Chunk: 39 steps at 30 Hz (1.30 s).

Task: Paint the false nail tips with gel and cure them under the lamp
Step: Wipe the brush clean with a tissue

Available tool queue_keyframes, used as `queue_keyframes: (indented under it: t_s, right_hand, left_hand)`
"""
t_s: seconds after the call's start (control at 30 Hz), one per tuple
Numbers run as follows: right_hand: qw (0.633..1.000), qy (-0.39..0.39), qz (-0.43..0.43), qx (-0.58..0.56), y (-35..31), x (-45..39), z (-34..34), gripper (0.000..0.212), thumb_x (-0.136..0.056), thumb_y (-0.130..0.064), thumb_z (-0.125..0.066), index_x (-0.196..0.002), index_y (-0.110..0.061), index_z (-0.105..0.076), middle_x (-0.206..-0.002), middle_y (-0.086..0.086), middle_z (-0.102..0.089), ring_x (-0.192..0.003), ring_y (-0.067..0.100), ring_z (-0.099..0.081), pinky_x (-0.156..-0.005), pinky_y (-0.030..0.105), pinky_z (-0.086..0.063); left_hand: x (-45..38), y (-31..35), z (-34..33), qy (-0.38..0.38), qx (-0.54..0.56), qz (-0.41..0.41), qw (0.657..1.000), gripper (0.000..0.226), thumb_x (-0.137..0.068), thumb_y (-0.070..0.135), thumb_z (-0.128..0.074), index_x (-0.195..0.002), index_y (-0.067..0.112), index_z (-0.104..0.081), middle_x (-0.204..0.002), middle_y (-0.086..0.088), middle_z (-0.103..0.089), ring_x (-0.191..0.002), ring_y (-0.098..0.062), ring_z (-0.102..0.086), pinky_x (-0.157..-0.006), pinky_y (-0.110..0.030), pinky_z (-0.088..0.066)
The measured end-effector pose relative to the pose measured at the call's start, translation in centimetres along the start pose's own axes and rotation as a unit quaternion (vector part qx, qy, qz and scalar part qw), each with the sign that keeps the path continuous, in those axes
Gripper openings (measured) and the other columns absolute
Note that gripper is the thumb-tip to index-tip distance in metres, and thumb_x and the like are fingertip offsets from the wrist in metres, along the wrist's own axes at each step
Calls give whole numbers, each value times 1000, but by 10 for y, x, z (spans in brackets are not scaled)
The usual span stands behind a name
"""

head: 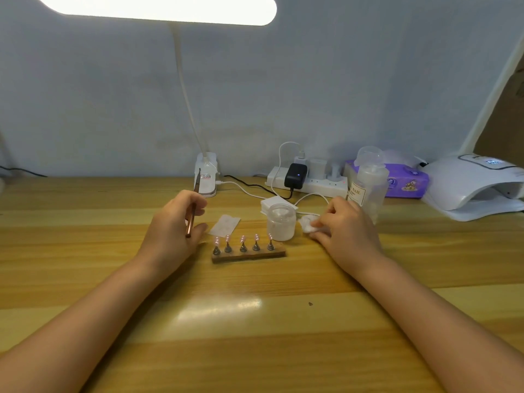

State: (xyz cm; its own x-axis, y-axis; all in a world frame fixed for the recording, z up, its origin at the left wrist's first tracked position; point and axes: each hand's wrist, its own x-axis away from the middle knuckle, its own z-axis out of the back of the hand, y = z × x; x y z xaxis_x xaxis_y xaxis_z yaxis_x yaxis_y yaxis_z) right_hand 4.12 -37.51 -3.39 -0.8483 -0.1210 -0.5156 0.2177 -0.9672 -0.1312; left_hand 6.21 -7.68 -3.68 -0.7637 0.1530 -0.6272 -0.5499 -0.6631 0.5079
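While the wooden table (85, 251) fills the lower half of the frame, a lit desk lamp (158, 7) is seen glowing across the upper left, its stem dropping to a white base at the table's far edge. At the far right a white curing lamp (467, 191) is set with its mouth facing the centre. Beside it, a purple tissue pack (405, 182), a clear bottle (371, 188) and a white power strip (309, 180) are lined up along the wall. Left of centre, the left hand (173, 225) is curled round a copper-coloured brush (194, 205), which is held upright. Right of centre, a cotton wad (307, 224) is pinched by the right hand (346, 225), close to the tabletop. Between the hands a frosted jar (280, 225) is placed, and just in front of it a wooden stand (249, 255) is laid, on which five pink nail tips (242, 239) are mounted in a row on small metal holders.
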Motion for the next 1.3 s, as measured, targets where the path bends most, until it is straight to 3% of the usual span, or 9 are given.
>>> queue_keyframes:
  t_s: [0.1,0.27,0.43,0.53,0.63,0.7,0.8,1.03,1.3]
  right_hand:
    - [999,19,28,-19,-5,6,6,34,-76,-38,-75,-105,-20,-73,-97,1,-54,-92,21,-49,-78,36,-44]
    - [990,89,77,-81,-23,10,10,31,-78,-14,-75,-109,-14,-72,-85,3,-62,-82,21,-55,-70,37,-48]
    - [984,74,70,-147,-40,14,3,38,-78,3,-65,-113,-11,-69,-78,-2,-61,-81,17,-55,-76,34,-48]
    - [983,67,48,-163,-40,16,2,42,-75,4,-62,-114,-12,-68,-76,-11,-51,-82,13,-51,-79,31,-46]
    - [983,47,41,-175,-39,17,3,41,-75,-1,-64,-115,-15,-67,-80,-11,-51,-81,10,-50,-77,28,-46]
    - [982,24,43,-180,-40,17,1,33,-80,-10,-69,-112,-17,-68,-84,-8,-58,-79,9,-53,-74,28,-49]
    - [981,-9,20,-191,-39,16,-3,24,-85,-22,-71,-108,-18,-72,-92,-3,-70,-81,9,-59,-78,32,-52]
    - [987,-14,-21,-160,-36,12,-6,39,-78,-59,-61,-70,-22,-69,-64,-12,-57,-64,7,-51,-57,30,-43]
    - [995,-44,-13,-84,-37,11,-20,24,-89,-36,-49,-98,-31,-70,-88,-9,-55,-92,11,-43,-77,27,-36]
  left_hand:
    - [2,6,3,40,27,0,999,26,-83,-2,-70,-101,11,-56,-94,-6,-64,-89,-23,-63,-76,-37,-54]
    - [2,17,1,73,63,-6,995,16,-88,1,-66,-95,8,-53,-82,-6,-57,-73,-25,-56,-63,-44,-51]
    - [2,20,0,91,92,14,991,18,-91,7,-64,-89,17,-49,-76,1,-53,-66,-8,-49,-56,-24,-46]
    - [7,18,1,58,97,-1,994,20,-86,6,-64,-91,15,-47,-78,-4,-53,-69,-16,-53,-61,-38,-49]
    - [16,16,4,-23,93,-24,995,27,-76,29,-56,-96,14,-46,-87,-3,-54,-78,-21,-62,-67,-51,-52]
    - [19,15,4,-54,87,-28,994,36,-71,39,-52,-99,17,-46,-92,2,-54,-81,-14,-65,-65,-45,-54]
    - [19,11,1,-74,75,-37,994,32,-74,32,-62,-100,32,-43,-97,6,-57,-83,-8,-67,-56,-16,-46]
    - [20,3,-7,-107,27,-63,992,51,-73,18,-77,-105,35,-41,-91,9,-56,-80,-10,-61,-56,-13,-44]
    - [20,0,-12,-118,52,-63,990,52,-75,10,-75,-108,33,-42,-96,5,-54,-79,-16,-62,-56,-14,-46]
